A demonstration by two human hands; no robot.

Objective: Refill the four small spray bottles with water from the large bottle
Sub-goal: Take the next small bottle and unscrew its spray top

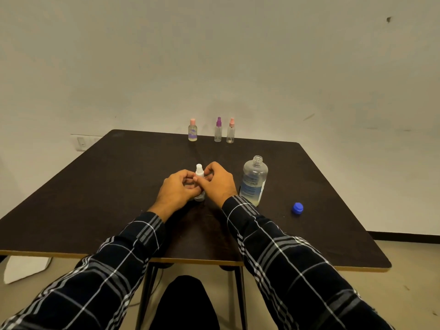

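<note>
A small clear spray bottle with a white top (199, 169) stands at the middle of the dark table (100, 186). My left hand (177, 190) grips its body from the left. My right hand (217, 181) pinches it near the top from the right. Just right of my hands stands the large clear bottle (253, 181), uncapped, with a little liquid at its bottom. Its blue cap (297, 208) lies on the table farther right. At the far edge stand a pink-capped bottle (192, 133), a purple-topped spray bottle (218, 130) and a pink-topped spray bottle (230, 131).
A pale wall rises behind the table. The table's front edge (190, 260) runs under my forearms, with metal legs (145, 294) below. A white sheet (26, 267) lies on the floor at the left.
</note>
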